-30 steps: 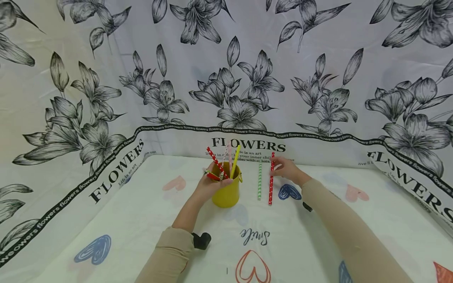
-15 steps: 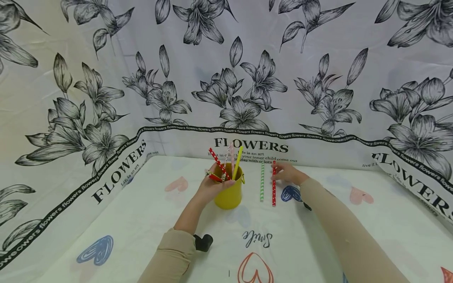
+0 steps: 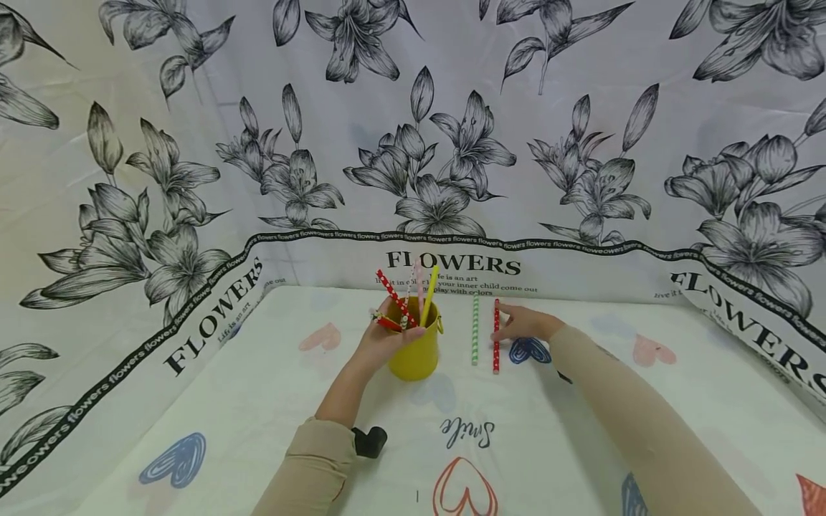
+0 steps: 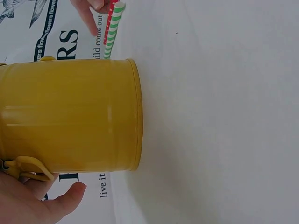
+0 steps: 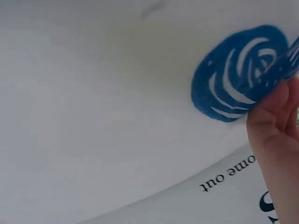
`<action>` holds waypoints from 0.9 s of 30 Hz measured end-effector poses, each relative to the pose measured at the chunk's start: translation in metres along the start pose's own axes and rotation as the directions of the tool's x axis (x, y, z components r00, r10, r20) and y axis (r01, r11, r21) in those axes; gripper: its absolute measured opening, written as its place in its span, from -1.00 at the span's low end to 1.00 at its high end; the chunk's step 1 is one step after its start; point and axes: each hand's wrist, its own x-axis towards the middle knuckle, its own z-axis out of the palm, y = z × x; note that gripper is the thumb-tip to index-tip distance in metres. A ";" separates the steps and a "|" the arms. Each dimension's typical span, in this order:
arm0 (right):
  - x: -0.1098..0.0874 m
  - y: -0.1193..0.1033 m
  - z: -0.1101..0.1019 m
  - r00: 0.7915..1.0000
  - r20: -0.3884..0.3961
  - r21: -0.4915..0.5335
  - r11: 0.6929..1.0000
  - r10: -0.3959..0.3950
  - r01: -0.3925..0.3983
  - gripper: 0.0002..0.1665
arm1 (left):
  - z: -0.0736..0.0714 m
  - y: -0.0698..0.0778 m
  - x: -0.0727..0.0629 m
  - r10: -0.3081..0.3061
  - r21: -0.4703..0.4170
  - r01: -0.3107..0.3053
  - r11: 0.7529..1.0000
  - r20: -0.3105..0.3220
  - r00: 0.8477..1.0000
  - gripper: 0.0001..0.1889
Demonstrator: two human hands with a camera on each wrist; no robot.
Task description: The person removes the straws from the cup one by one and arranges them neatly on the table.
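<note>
Since the earlier head frames, R hand [image 3: 525, 324] has slid toward the person & the red dotted straw [image 3: 496, 358] dropped at its far end; now lies about alongside the green-striped straw [image 3: 475, 340], small gap btwn them. L hand & yellow bucket [image 3: 413, 358] ~same spot.

R hand: thumb + index at red dotted straw, tips spaced along its length. Can't tell if still pinching; contact hidden in R wrist view. Blue heart [image 3: 529, 350] printed on white cloth [image 3: 361, 459] just below hand.

L hand [image 3: 381, 342]: curled round upper L side of bucket, thumb across near side below rim. L wrist view: yellow handle [image 4: 32, 168] right by the hand, one digit sticking out clear of bucket wall.

Bucket upright on cloth, L of both loose straws. Inside: yellow straw [image 3: 429, 294], pink straw [image 3: 420, 283], red heart-dotted straw [image 3: 390, 288], all leaning, + others, partly hidden.
</note>
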 end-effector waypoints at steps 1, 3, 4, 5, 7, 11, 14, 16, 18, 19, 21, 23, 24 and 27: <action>-0.002 -0.001 0.001 1.000 0.023 -0.008 1.000 0.002 -0.002 0.16 | 0.000 0.000 0.000 -0.003 0.008 0.003 1.000 -0.007 1.000 -0.21; -0.005 -0.003 0.003 0.999 0.051 -0.040 0.999 0.005 -0.003 0.17 | -0.001 -0.001 0.001 -0.010 0.017 0.010 1.000 -0.016 1.000 -0.20; -0.006 -0.004 0.004 0.998 0.056 -0.048 0.999 0.008 -0.005 0.17 | -0.001 -0.001 0.001 -0.011 0.016 0.011 1.000 -0.018 1.000 -0.20; -0.006 -0.005 0.006 0.999 0.052 -0.060 0.998 0.010 -0.007 0.17 | -0.002 -0.001 0.001 -0.011 0.014 0.011 1.000 -0.018 1.000 -0.20; -0.007 -0.006 0.010 0.999 0.032 -0.086 0.996 0.011 -0.008 0.17 | -0.002 -0.002 0.002 0.000 0.010 0.000 1.000 -0.013 1.000 -0.20; -0.008 -0.010 0.015 1.000 -0.017 -0.139 0.990 0.003 -0.006 0.13 | -0.003 -0.002 0.003 0.012 0.002 -0.012 1.000 -0.011 1.000 -0.23; -0.007 -0.014 0.017 1.000 -0.025 -0.159 0.987 0.008 -0.012 0.11 | -0.004 -0.003 0.004 0.003 0.010 -0.003 1.000 -0.018 1.000 -0.23; -0.005 -0.016 0.017 0.999 -0.026 -0.165 0.986 0.025 -0.029 0.10 | -0.005 -0.003 0.005 0.000 0.016 0.001 1.000 -0.020 1.000 -0.23; -0.003 -0.016 0.015 0.999 -0.025 -0.173 0.984 0.039 -0.043 0.11 | -0.005 -0.003 0.005 -0.001 0.015 0.001 1.000 -0.018 1.000 -0.22; -0.002 -0.016 0.014 0.998 -0.023 -0.174 0.983 0.050 -0.053 0.11 | -0.005 -0.003 0.005 0.003 0.014 -0.002 1.000 -0.016 1.000 -0.22; -0.001 -0.015 0.013 0.997 -0.022 -0.167 0.983 0.070 -0.073 0.11 | -0.004 -0.003 0.006 0.009 0.005 -0.009 1.000 -0.010 1.000 -0.22; -0.001 -0.013 0.012 0.995 -0.019 -0.158 0.983 0.095 -0.097 0.11 | -0.002 -0.002 0.006 0.013 -0.007 -0.013 1.000 -0.003 1.000 -0.21; -0.001 -0.012 0.011 0.994 -0.018 -0.155 0.982 0.106 -0.107 0.11 | -0.001 -0.002 0.006 0.016 -0.012 -0.016 1.000 0.000 1.000 -0.21; -0.002 -0.010 0.010 0.992 -0.017 -0.152 0.980 0.125 -0.126 0.11 | 0.002 -0.002 0.007 0.021 -0.032 -0.021 0.999 0.006 1.000 -0.22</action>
